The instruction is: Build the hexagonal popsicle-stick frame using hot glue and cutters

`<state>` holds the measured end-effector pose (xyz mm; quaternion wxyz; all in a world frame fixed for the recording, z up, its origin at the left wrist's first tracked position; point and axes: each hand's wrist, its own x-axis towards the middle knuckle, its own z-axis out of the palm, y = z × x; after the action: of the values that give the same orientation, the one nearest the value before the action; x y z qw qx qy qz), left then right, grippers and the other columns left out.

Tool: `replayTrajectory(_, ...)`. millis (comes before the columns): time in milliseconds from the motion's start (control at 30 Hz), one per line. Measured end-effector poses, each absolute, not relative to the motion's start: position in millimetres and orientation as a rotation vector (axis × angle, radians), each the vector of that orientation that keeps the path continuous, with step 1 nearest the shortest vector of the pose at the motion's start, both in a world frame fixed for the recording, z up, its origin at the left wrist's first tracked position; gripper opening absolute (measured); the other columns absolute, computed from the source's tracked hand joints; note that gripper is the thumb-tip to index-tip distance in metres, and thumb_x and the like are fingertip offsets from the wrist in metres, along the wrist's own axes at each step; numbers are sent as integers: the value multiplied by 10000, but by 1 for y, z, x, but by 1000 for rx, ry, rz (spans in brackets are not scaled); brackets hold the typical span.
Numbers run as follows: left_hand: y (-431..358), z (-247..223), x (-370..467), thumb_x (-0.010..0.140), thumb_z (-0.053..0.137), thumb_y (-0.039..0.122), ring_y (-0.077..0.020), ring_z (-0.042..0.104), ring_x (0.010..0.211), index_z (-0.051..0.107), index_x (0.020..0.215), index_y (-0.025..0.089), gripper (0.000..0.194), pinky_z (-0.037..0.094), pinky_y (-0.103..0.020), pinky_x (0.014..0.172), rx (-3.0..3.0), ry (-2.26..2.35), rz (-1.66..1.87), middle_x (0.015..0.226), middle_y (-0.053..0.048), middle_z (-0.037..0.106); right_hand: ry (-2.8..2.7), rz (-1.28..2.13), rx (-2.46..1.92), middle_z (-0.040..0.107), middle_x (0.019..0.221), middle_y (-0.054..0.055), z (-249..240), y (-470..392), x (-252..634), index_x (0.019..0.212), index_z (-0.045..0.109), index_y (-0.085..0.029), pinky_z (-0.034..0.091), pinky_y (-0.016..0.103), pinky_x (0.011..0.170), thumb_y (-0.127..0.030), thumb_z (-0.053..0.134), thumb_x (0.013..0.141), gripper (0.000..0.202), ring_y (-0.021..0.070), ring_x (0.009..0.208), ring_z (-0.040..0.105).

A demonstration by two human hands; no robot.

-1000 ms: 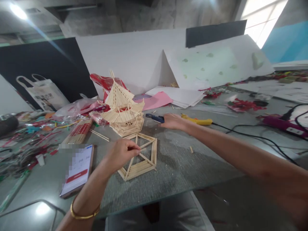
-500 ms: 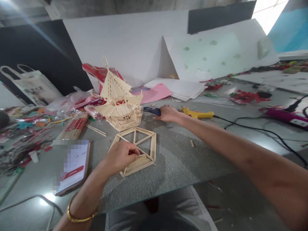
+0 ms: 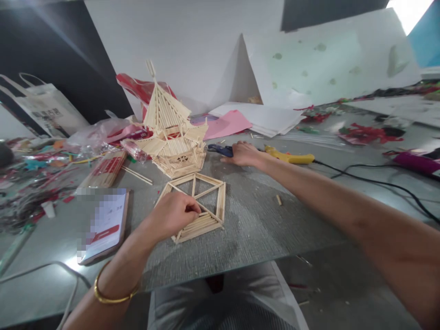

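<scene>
Below, left hand (image 3: 177,213) on stick frame (image 3: 221,201) — right hand (image 3: 244,153), dark-handled tool (image 3: 220,150).

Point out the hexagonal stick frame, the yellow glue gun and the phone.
Hexagonal stick frame (image 3: 221,200): head view, right-hand side of its rim.
Yellow glue gun (image 3: 293,158): head view, yellow casing.
Phone (image 3: 109,223): head view, screen.

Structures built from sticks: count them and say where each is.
2. The pointed tower stands behind the flat six-sided frame, which lies nearer the person, partly covered by the left hand. More may be hidden in the clutter.
</scene>
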<state>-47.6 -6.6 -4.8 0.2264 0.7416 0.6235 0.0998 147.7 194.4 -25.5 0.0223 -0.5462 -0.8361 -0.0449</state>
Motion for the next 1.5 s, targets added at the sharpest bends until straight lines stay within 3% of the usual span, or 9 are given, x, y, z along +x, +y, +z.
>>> replayTrajectory(1267,7,-1,-57,661,545,214,-119,557,603,682,709,214,145,326,-229,551,2120,1523,171,657,21,653,-2661,-234,-1624,518,1152,256,-39,195,146,1133,562,-37,353,433,850,-700,303,814,780,377,1076,467)
replayTrajectory(1500,7,1,-57,663,507,183,-100,514,546,669,682,207,165,325,-235,549,2100,1502,145,608,30,623,-2643,-183,-1635,501,1196,230,-39,195,146,1168,539,-68,327,437,887,-689,317,820,745,361,1109,441)
